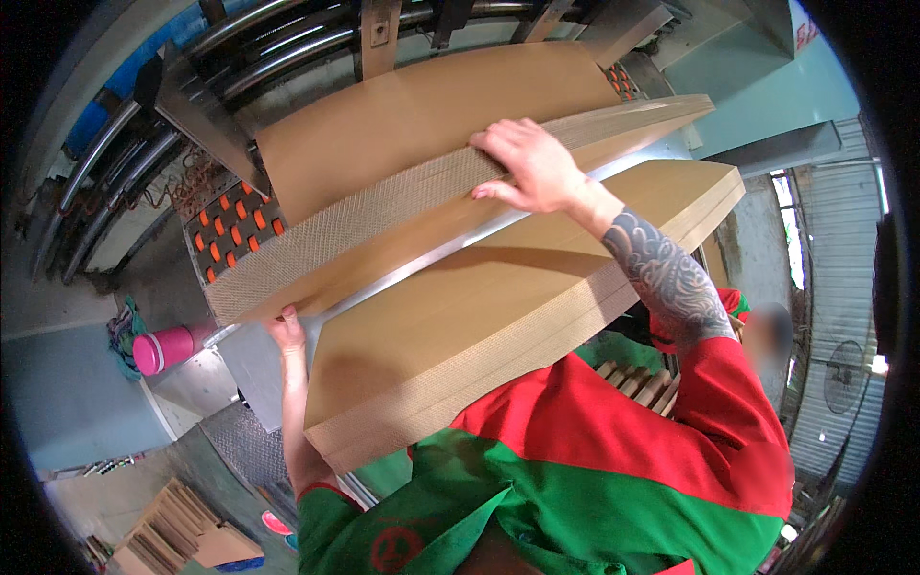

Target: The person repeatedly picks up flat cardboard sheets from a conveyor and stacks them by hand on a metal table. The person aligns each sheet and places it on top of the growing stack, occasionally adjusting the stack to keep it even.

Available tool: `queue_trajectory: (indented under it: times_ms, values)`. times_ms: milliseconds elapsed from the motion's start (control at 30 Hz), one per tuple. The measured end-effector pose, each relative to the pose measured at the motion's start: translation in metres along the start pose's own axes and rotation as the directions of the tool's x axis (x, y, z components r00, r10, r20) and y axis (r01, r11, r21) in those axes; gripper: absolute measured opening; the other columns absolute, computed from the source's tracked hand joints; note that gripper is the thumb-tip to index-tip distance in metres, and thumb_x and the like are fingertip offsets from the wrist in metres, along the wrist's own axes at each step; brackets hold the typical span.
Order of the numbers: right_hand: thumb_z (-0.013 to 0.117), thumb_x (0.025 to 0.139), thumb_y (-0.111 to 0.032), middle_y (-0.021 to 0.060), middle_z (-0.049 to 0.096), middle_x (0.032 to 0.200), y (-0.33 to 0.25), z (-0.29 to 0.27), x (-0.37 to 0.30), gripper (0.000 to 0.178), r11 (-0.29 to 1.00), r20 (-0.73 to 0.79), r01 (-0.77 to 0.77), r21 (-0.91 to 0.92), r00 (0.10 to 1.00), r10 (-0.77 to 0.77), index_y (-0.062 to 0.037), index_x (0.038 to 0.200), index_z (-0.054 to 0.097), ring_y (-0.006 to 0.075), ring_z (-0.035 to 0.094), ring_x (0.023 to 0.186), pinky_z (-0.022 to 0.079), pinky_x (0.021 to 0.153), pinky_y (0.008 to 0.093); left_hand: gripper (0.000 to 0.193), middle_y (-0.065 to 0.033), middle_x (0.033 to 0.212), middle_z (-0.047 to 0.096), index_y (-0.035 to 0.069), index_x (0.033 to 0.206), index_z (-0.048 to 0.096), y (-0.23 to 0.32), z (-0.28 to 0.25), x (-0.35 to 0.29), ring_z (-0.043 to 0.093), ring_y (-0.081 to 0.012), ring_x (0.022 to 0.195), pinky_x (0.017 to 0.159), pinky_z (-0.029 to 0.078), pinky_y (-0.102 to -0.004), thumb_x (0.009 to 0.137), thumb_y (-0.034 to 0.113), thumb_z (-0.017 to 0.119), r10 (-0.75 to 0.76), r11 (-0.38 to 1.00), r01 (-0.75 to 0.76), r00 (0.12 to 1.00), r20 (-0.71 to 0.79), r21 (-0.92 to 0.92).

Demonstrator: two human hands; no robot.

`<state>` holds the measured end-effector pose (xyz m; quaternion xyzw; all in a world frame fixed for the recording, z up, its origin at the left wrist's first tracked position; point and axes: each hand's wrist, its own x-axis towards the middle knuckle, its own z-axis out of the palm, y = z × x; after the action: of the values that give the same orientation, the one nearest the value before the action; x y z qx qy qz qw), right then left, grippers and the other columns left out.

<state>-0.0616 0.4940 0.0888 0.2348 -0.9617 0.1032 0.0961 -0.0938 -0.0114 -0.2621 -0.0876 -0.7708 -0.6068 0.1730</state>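
A thick stack of brown corrugated cardboard sheets (383, 206) stands tilted on its edge in front of me, its ribbed edges facing up. My right hand (532, 171) grips it from above, fingers over the ribbed edge and thumb on the near face. At the stack's lower left end, my left hand (287, 333) holds the corner; its thumb shows, and the other fingers are mostly hidden. Nearer my body lies a second cardboard stack (460, 316), flat on a metal surface. Behind the held stack, a broad cardboard sheet (412, 125) leans toward the machine.
Machine rollers and bars (278, 57) run across the far side, with orange roller wheels (230, 225) at left. A pink bucket (163, 351) stands left. More cardboard (177, 527) lies lower left. Another person (743, 307) is at right, near a fan (845, 377).
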Motion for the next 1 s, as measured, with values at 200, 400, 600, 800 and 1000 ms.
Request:
queue_trajectory:
  times_ms: [200,400,600,800,1000]
  values:
    - [0.064,0.099,-0.028,0.0169,0.069,0.130,0.110,-0.056,-0.049,0.042,0.968,-0.650,-0.250,0.041,0.729,0.215,-0.0043,0.133,0.068,0.0353,0.062,0.123,0.045,0.112,0.0470,0.092,-0.0108,0.105,0.073,-0.004,0.109,0.070,0.101,-0.001,0.106,0.067,-0.0253,0.101,0.092,0.052,-0.0471,0.093,0.086,0.061,0.277,0.956,-0.253,0.944,-0.178,0.149]
    - [0.067,0.099,-0.041,0.0202,0.064,0.142,0.334,-0.002,-0.213,0.062,-0.201,-0.057,-0.255,0.946,-0.739,0.671,0.0055,0.139,0.061,0.0286,0.062,0.123,0.055,0.096,0.0470,0.089,-0.0102,0.109,0.074,-0.007,0.115,0.068,0.213,-0.011,0.190,0.068,-0.0223,0.102,0.093,0.053,-0.0421,0.094,0.079,0.068,0.305,0.945,-0.295,0.951,-0.055,0.141]
    - [0.033,0.103,-0.080,0.0229,0.046,0.163,0.325,0.235,-0.266,0.100,-0.508,0.463,-0.040,0.861,-0.356,0.812,-0.0017,0.165,0.033,0.0475,0.049,0.143,0.040,0.112,0.0693,0.097,-0.0130,0.124,0.070,-0.010,0.130,0.062,0.253,-0.014,0.210,0.065,-0.0221,0.113,0.102,0.051,-0.0414,0.093,0.079,0.070,0.167,0.982,-0.155,0.979,-0.117,0.108]
    - [0.044,0.105,-0.076,0.0125,0.036,0.175,0.256,0.279,-0.196,0.089,-0.387,0.438,0.573,0.722,0.055,0.897,-0.0138,0.168,0.038,0.0394,0.036,0.159,0.030,0.128,0.0654,0.088,-0.0153,0.128,0.070,-0.011,0.133,0.060,0.221,-0.027,0.182,0.066,-0.0246,0.116,0.104,0.051,-0.0416,0.102,0.071,0.064,0.047,0.997,-0.039,0.990,-0.133,0.064]
    - [0.044,0.105,-0.078,0.0118,0.035,0.176,0.238,0.288,-0.217,0.090,-0.408,0.507,0.404,0.819,-0.175,0.844,-0.0147,0.169,0.037,0.0381,0.037,0.159,0.030,0.129,0.0631,0.073,-0.0159,0.136,0.069,-0.010,0.141,0.060,0.126,0.000,0.147,0.067,-0.0228,0.118,0.106,0.051,-0.0384,0.111,0.056,0.058,-0.261,0.952,0.269,0.963,-0.073,0.145]
